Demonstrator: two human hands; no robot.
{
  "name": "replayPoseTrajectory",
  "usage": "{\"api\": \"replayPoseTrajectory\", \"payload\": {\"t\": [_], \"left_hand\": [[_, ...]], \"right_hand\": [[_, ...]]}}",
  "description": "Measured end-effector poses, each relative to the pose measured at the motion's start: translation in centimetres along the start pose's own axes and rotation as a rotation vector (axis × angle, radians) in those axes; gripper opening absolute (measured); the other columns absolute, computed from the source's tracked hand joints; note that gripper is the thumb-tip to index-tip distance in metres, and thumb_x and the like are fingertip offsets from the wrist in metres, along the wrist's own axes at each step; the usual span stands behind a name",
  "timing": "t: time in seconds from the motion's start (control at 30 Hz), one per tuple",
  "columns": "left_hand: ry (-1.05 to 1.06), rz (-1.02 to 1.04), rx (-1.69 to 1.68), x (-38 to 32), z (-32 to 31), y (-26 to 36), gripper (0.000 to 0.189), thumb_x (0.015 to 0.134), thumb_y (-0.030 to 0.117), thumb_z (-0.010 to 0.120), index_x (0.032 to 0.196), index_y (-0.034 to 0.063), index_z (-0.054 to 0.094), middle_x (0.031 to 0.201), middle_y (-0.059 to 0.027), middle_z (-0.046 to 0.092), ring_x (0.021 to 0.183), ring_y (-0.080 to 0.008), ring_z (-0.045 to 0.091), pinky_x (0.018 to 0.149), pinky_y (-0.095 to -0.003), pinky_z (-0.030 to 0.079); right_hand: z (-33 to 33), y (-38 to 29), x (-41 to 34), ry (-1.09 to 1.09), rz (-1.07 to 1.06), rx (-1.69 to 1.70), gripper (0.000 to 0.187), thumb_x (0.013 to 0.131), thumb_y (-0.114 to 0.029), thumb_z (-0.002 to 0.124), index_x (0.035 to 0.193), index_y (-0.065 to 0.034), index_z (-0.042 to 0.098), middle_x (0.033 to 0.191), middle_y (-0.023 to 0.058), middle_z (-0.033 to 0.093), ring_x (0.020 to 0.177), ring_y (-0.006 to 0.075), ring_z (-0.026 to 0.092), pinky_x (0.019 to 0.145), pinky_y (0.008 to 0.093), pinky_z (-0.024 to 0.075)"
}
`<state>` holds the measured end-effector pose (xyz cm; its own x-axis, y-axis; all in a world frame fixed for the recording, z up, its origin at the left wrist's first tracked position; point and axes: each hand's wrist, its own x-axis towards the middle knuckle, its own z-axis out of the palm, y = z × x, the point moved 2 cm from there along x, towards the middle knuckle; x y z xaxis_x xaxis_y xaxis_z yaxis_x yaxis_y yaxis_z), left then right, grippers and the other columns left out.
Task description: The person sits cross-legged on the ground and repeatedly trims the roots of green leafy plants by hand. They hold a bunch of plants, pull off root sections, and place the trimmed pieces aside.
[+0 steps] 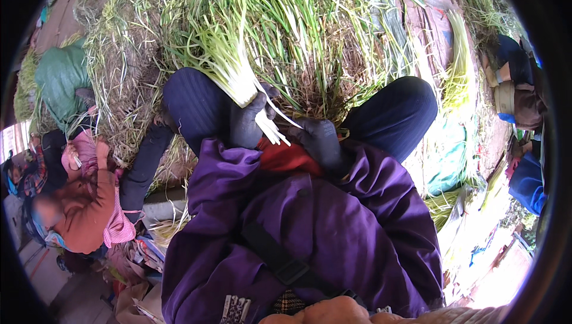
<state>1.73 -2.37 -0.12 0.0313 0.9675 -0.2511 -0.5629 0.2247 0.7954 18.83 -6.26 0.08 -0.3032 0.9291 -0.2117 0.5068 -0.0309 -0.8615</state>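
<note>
My left hand, in a dark glove, is closed around a bunch of pale leafy stalks. Their white ends stick out below my fist, and the yellow-green leaves fan up over my knee. Close by on the right, my right hand, gloved too, has its fingertips at the end of a single pale stalk that runs down from the bunch. A red cloth lies in my lap under both hands. Beyond my knees spreads a large heap of long green stalks.
A co-worker in a brown top sits at the left, holding stalks, beside a green sack. Other people sit at the far right. Pale bundles and a light green plastic sack lie right of my knee.
</note>
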Motion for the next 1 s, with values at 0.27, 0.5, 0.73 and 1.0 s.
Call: {"api": "replayPoseTrajectory", "payload": {"t": [0.27, 0.5, 0.73, 1.0], "left_hand": [[-0.066, -0.077, -0.054, 0.2, -0.4, -0.9, 0.037, 0.090, 0.025, 0.061, 0.114, -0.0007, 0.054, 0.110, -0.0114, 0.059, 0.096, -0.0178, 0.054, 0.083, -0.0324, 0.046], [-0.151, -0.076, -0.221, 1.1, 0.0, 0.7, 0.026, 0.087, 0.026, 0.066, 0.102, 0.0098, 0.052, 0.101, -0.0100, 0.057, 0.081, -0.0157, 0.052, 0.073, -0.0338, 0.044], [-0.066, -0.038, -0.141, 1.8, 1.3, 0.3, 0.024, 0.088, 0.024, 0.064, 0.101, 0.0080, 0.052, 0.091, -0.0064, 0.054, 0.071, -0.0120, 0.048, 0.065, -0.0284, 0.042], [0.037, -0.101, -0.071, 3.1, 1.4, -0.7, 0.023, 0.082, 0.007, 0.065, 0.102, 0.0043, 0.053, 0.082, -0.0059, 0.054, 0.059, -0.0109, 0.048, 0.053, -0.0253, 0.041]], "right_hand": [[1.2, 0.4, 0.6, 0.044, -0.214, -0.209, 0.023, 0.081, -0.028, 0.063, 0.075, -0.0064, 0.063, 0.063, 0.0168, 0.058, 0.059, 0.0345, 0.059, 0.054, 0.0429, 0.0461], [-2.7, 6.2, 6.6, 0.256, -0.115, -0.469, 0.015, 0.081, -0.022, 0.055, 0.086, -0.0114, 0.065, 0.067, 0.0111, 0.062, 0.062, 0.0269, 0.061, 0.056, 0.0382, 0.0480], [-0.2, 12.7, 14.8, 0.466, -0.073, -0.108, 0.016, 0.080, -0.022, 0.057, 0.088, -0.0091, 0.062, 0.064, 0.0110, 0.057, 0.062, 0.0287, 0.059, 0.055, 0.0385, 0.0468], [-1.7, 9.0, 11.9, 0.428, -0.181, -0.436, 0.017, 0.083, -0.024, 0.057, 0.084, -0.0071, 0.059, 0.076, 0.0118, 0.058, 0.066, 0.0301, 0.059, 0.058, 0.0395, 0.0473]]}}
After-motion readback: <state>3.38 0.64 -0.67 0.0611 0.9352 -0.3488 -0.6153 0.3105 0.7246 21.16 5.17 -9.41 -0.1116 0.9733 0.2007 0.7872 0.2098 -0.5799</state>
